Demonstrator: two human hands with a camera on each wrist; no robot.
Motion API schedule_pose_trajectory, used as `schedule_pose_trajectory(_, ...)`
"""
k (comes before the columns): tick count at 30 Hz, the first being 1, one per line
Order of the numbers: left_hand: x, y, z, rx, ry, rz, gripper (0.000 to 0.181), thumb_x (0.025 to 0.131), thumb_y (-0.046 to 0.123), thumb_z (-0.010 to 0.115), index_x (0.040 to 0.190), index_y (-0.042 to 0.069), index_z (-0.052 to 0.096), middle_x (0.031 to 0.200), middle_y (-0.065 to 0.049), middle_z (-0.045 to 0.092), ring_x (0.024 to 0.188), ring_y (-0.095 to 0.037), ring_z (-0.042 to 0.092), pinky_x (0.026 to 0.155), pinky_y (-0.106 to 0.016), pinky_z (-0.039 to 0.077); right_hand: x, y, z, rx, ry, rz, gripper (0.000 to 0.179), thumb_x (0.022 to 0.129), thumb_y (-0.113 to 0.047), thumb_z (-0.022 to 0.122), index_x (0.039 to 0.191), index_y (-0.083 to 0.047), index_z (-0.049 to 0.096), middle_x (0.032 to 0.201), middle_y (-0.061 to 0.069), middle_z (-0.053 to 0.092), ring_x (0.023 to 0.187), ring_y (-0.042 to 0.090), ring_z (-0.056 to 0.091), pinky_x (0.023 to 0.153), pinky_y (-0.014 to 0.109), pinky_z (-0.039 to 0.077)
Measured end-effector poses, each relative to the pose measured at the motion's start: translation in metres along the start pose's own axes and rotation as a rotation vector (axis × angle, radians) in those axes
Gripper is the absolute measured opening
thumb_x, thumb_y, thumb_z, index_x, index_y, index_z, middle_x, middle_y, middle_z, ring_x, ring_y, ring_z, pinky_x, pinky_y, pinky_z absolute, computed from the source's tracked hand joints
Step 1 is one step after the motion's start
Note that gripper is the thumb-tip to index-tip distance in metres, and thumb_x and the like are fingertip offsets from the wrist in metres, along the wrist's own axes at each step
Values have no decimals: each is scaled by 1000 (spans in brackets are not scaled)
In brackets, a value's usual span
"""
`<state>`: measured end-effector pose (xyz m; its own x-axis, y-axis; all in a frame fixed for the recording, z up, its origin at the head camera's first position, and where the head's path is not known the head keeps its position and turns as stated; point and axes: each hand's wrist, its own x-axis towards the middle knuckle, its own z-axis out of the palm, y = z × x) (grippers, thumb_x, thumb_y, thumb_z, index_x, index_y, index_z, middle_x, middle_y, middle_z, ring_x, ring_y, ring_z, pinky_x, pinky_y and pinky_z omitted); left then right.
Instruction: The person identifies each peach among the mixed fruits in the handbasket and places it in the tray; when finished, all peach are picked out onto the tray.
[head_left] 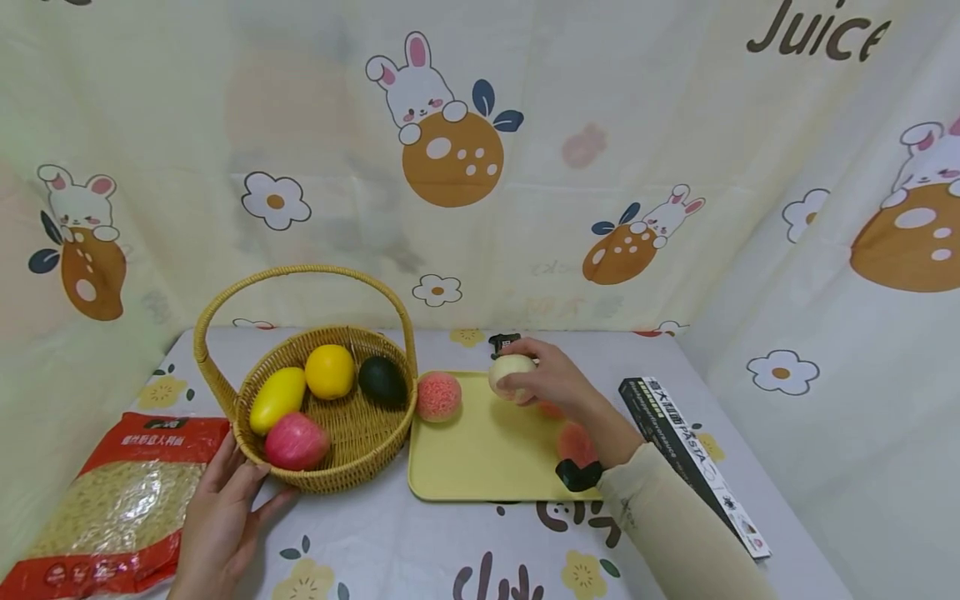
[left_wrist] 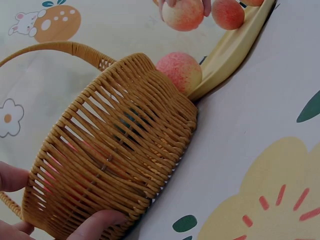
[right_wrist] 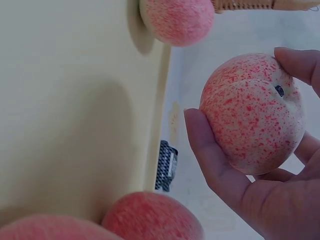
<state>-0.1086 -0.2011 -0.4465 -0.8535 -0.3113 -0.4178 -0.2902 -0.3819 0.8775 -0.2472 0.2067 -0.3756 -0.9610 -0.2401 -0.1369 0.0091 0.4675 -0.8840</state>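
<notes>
My right hand (head_left: 551,379) holds a peach (right_wrist: 252,112) between thumb and fingers above the yellow tray (head_left: 480,475). The peach is pale with red speckles, and its dark stem end shows in the right wrist view. Another peach (head_left: 438,396) sits at the tray's left end beside the wicker basket (head_left: 367,442). More peaches (head_left: 576,442) lie on the tray's right part, partly hidden by my forearm. My left hand (head_left: 221,517) rests against the near left side of the basket, thumb spread. Inside the basket are a mango (head_left: 277,400), a yellow round fruit (head_left: 330,372), a dark green avocado (head_left: 382,382) and a red-pink fruit (head_left: 297,442).
A red bag of pasta (head_left: 120,500) lies left of the basket, next to my left hand. The long black and white pasta box (head_left: 693,467) lies right of the tray. A small black object (head_left: 504,343) is behind the tray. Printed cloth hangs behind the table.
</notes>
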Motion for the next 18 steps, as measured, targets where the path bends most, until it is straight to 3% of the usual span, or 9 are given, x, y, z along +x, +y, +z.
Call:
schedule_pose_trajectory(10, -1, 1, -1, 3, 2, 5, 77, 108, 13, 51, 162, 57, 18, 180, 7, 10, 158, -26, 30, 92, -43, 64, 12, 5, 21, -43, -18, 62, 53, 86, -18, 83, 135, -10, 65, 134, 19, 61, 94, 28, 65, 70, 40, 65)
schedule_pose_trajectory(18, -1, 1, 0, -2, 9, 0, 78, 107, 12, 51, 162, 57, 18, 180, 6, 11, 157, -26, 31, 98, -50, 58, 13, 8, 29, -65, -12, 88, 52, 85, -18, 83, 134, -11, 66, 132, 21, 61, 90, 28, 66, 70, 46, 65)
